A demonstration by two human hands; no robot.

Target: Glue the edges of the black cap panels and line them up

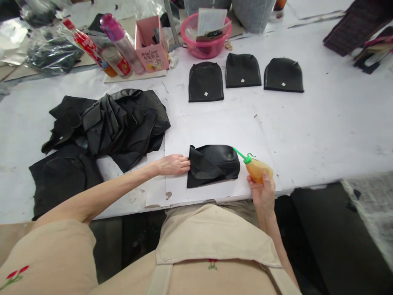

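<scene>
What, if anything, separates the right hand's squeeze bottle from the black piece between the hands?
Nothing visible. The right hand holds the squeeze bottle, its green nozzle at the upper right corner of the black piece; contact is unclear. The left hand is at the left edge, clear of the nozzle.

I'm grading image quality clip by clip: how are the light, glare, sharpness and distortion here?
Head view: bright light on the table; glare on the plastic bag, soft sheen on the black piece by the left hand; squeeze bottle and right hand fairly clear; fine detail soft towards the corners; tall bottles lean outward, suggesting wide-angle distortion.
</scene>
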